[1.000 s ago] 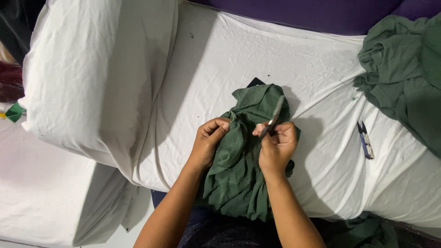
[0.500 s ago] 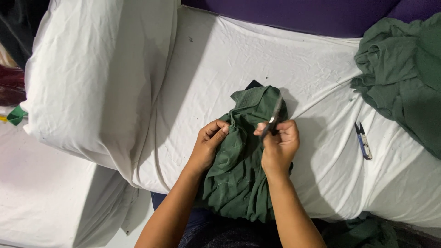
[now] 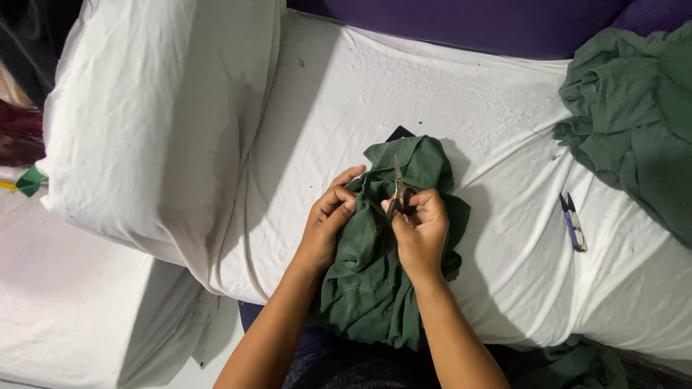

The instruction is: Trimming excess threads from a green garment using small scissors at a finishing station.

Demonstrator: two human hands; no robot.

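A bunched dark green garment [image 3: 375, 274] lies on the white sheet [image 3: 346, 101] and hangs over its near edge toward me. My left hand [image 3: 328, 220] pinches the green cloth on its left side. My right hand [image 3: 422, 227] holds small scissors [image 3: 398, 189] with dark handles, their blades pointing away from me over the upper part of the garment. The two hands are close together, a few fingers' width apart.
A pile of the same green cloth [image 3: 634, 122] sits at the right. A small blue thread snipper [image 3: 574, 222] lies on the sheet right of my hands. A purple surface [image 3: 461, 21] runs along the far edge. More white cloth [image 3: 86, 310] covers the lower left.
The scissors in my right hand have swung from a rightward tilt to nearly straight up. Both hands stay on the green garment in about the same place.
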